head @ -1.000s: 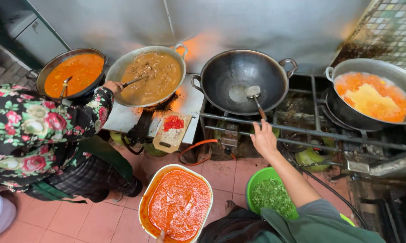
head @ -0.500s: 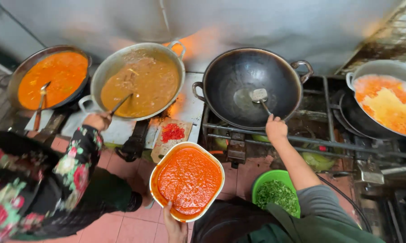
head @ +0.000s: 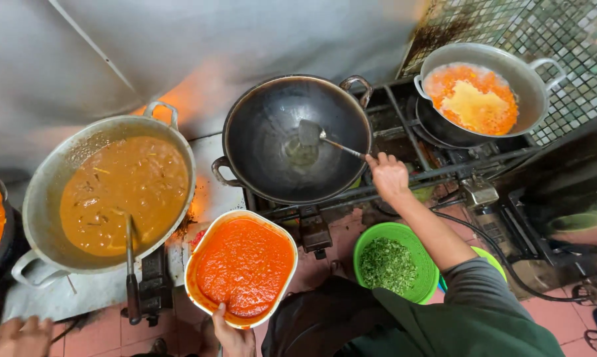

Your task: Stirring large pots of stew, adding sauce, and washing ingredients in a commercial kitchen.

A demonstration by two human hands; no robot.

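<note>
Two hands at a gas stove, seen from above

A long-handled metal spatula [head: 318, 137] is gripped by the right hand [head: 389, 176] inside a black round wok [head: 297, 139]; a white rectangular tub of orange-red sauce [head: 243, 268] is held at its near rim by the left hand [head: 233, 336]. A wide metal pan of brown curry [head: 113, 192] is seen to the left, a green basket of chopped herbs [head: 394, 261] below the wok.

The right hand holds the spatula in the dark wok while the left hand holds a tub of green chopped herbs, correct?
Not quite. In the head view the left hand holds a tub of orange-red sauce; the green herbs sit in a separate basket. The right hand does hold the spatula in the dark wok.
</note>
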